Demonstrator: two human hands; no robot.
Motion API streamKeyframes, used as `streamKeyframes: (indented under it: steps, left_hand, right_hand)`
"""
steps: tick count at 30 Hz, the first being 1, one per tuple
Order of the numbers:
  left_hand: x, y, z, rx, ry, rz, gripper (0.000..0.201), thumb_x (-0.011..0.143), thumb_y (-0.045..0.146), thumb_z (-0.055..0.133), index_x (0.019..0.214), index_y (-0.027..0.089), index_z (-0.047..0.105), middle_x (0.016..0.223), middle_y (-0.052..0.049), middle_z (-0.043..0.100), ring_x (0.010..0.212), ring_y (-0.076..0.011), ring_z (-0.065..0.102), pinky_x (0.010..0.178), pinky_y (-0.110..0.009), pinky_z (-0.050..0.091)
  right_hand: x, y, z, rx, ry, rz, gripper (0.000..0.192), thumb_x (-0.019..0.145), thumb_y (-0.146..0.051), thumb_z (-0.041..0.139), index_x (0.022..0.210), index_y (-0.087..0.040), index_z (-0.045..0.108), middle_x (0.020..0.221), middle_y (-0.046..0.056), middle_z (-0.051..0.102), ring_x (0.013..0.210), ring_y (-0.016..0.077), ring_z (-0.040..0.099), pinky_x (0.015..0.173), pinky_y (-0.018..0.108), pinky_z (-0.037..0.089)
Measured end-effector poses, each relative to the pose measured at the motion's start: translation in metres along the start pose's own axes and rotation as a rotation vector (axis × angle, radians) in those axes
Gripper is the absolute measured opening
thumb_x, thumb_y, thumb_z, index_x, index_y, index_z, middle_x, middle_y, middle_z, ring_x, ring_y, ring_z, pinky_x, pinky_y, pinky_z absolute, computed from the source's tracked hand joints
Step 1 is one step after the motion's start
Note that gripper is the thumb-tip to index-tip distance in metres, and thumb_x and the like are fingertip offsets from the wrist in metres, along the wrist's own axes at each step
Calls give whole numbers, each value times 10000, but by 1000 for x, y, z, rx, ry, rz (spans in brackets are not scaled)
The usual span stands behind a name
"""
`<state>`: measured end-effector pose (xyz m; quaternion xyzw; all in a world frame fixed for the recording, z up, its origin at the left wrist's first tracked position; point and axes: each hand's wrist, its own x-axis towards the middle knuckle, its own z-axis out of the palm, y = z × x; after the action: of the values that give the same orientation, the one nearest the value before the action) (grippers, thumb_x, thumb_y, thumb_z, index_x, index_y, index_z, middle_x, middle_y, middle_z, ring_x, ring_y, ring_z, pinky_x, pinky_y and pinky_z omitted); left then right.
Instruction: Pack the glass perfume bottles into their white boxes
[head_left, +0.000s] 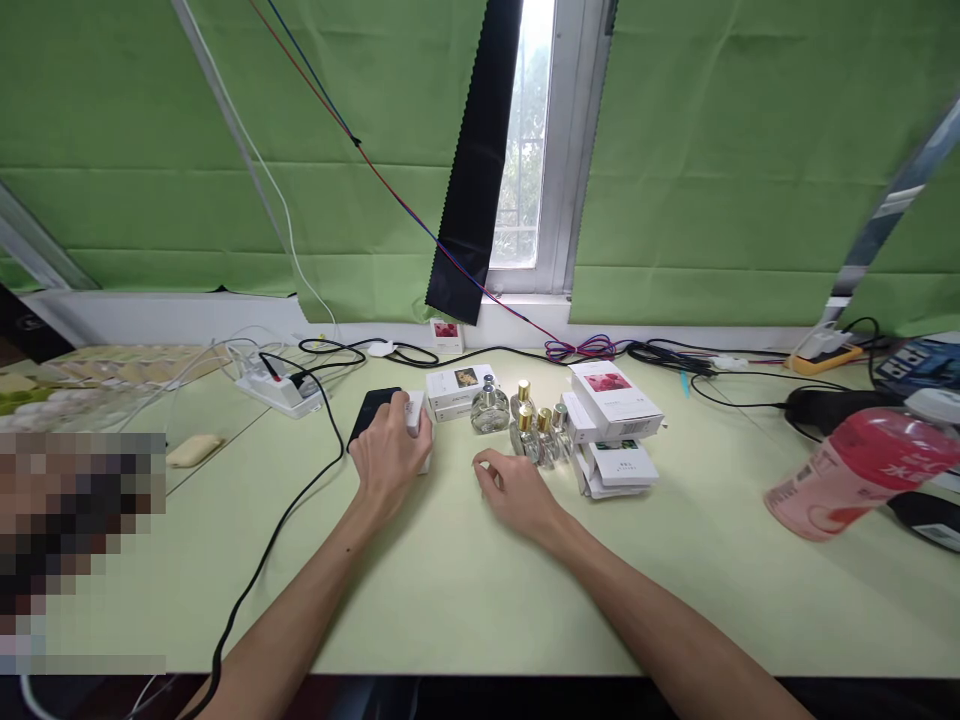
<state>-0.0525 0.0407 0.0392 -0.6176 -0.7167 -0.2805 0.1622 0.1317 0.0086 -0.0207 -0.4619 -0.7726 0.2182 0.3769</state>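
Two hands | left hand [388, 452] grips white box [416, 412] | right hand [516, 492] loosely curled, empty, near perfume bottles [534, 425]

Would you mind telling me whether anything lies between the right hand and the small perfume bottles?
Nothing visible does: the right hand rests on bare table just in front of the perfume bottles, with only open tabletop between them.

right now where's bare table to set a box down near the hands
Bare table lies between the forearms, and a wider patch between the stacked white boxes and the pink bottle. It is crowded beyond the left hand and right hand: perfume bottles, boxes, cables.
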Motion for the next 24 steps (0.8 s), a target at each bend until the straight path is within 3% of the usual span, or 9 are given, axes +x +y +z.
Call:
streamKeyframes:
  steps: [12, 19, 24]
  left_hand:
    - [6, -4, 5, -28, -30, -11, 361, 987, 463, 465, 1245, 223, 542, 1161, -89, 699, 846, -265, 684, 558, -297, 235]
    - [1, 0, -7, 8, -133, -7, 488, 995, 559, 412, 1346, 227, 483, 1192, -129, 660, 846, -308, 685, 578, -310, 301]
    - [-1, 3, -16, 69, -249, 4, 507, 1000, 472, 426, 1458, 257, 408, 1191, -150, 623, 807, -305, 683, 596, -317, 374]
  right_hand:
    - [0, 3, 2, 27, -6, 4, 210, 988, -216, 493, 1047, -196, 694, 661, -3, 677, 574, 141, 582, 635, 235, 409]
    - [0, 4, 3, 43, -9, 11, 205, 991, -227, 495, 1038, -203, 693, 649, -12, 672, 553, 135, 568, 616, 230, 405]
    - [1, 2, 3, 51, -12, 15, 204, 990, -226, 493, 1014, -202, 694, 643, -13, 668, 558, 133, 578, 621, 226, 410]
